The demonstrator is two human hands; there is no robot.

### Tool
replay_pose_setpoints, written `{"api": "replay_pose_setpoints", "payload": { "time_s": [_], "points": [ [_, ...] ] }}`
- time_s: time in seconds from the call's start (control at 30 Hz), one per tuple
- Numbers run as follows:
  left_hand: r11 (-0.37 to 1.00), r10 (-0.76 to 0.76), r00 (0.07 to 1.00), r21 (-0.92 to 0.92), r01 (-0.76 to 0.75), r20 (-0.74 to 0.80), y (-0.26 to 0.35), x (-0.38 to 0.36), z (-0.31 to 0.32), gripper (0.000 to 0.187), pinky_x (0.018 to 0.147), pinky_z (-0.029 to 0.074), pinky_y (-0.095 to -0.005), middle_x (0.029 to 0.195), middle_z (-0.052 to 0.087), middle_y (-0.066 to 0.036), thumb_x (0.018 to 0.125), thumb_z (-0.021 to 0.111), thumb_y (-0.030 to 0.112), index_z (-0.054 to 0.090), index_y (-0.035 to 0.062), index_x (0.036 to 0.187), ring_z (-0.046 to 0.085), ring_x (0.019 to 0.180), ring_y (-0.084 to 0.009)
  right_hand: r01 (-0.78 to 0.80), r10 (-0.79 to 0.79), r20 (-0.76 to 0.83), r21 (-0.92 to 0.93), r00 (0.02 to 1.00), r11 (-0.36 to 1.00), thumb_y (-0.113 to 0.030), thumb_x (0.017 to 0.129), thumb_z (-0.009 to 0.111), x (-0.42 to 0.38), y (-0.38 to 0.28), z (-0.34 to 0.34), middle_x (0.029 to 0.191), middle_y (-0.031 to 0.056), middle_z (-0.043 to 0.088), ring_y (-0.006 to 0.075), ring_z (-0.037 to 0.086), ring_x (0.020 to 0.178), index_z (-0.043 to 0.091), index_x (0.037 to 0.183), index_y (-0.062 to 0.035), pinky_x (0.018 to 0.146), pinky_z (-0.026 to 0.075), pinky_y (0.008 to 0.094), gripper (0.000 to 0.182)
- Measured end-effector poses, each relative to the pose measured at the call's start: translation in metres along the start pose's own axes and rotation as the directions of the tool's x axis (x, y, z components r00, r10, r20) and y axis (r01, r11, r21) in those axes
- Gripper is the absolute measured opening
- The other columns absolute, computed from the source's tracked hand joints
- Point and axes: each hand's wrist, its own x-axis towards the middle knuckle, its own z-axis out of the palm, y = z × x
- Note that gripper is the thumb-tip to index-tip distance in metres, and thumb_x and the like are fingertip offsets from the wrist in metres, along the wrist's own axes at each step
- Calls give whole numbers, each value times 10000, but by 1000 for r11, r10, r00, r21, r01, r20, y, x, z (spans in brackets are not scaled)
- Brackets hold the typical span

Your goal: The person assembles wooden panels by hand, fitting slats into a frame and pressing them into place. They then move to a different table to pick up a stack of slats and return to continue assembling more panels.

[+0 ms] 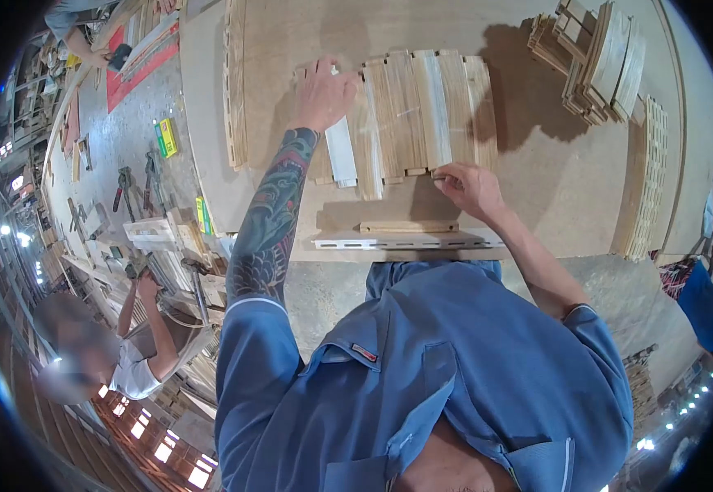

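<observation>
Several wooden slats [410,111] lie side by side on the table, their ends staggered. My left hand [326,94] is at the far end of the leftmost slats, fingers bent down around a pale slat [342,156]; its fingertips are partly hidden. By the near ends of the middle slats is my right hand [471,190], with thumb and forefinger pinched together. Whatever sits in that pinch is too small to name. Closer to my body, a short wooden strip [410,226] lies beside a long pale slotted strip [406,243] along the table's near edge.
A stack of wooden pieces [598,61] stands at the far right, with slotted strips [646,180] below it. Another slotted strip [235,90] lies at the left. On a neighbouring bench are pliers [121,189] and a yellow-green box [165,138]. A co-worker [147,336] works there.
</observation>
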Motion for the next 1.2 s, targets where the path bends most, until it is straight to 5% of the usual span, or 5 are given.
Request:
{"api": "replay_pose_setpoints", "payload": {
  "time_s": [0.2,0.4,0.47,0.57,1.2],
  "points": [
    [935,88,980,-354,-21,176,40,-96,-4,233,929,474,-436,1091,644,-119,888,607,267,748,124,1007,585,1060,-323,-100,97,27,163,995,982,-354,842,730,-11,-20,21,890,132,724,293,707,849,722,1063,-102,744,553,388,335],
    [924,-170,912,-381,17,-373,37,-110,11,257,851,509,-403,996,695,-127,925,633,286,724,52,980,651,945,-299,-364,402,189,-209,896,908,-518,772,758,14,-97,88,954,141,713,295,696,921,658,1075,-24,762,550,421,588],
    [640,-520,848,-705,305,-105,44,-122,-4,244,741,534,-392,922,717,-129,927,621,283,722,79,1015,692,816,-288,-256,161,-285,-335,945,907,-592,720,766,11,-95,133,1081,143,660,310,653,1043,583,1147,-22,789,544,462,736],
    [570,-529,821,-807,153,-217,41,-170,-2,212,682,534,-351,861,724,-127,935,624,244,721,82,1029,698,746,-243,-306,206,-321,-300,924,903,-562,732,762,10,-103,145,1160,148,614,329,614,1121,530,1194,-27,820,531,496,743],
    [624,-776,555,-237,745,-300,41,-169,56,677,874,510,-489,1008,690,-144,707,814,383,569,66,1252,654,954,-359,-306,254,-374,-86,892,948,-623,779,736,2,-104,147,867,164,691,394,679,841,463,1094,-42,709,509,471,715]
  ]
}}
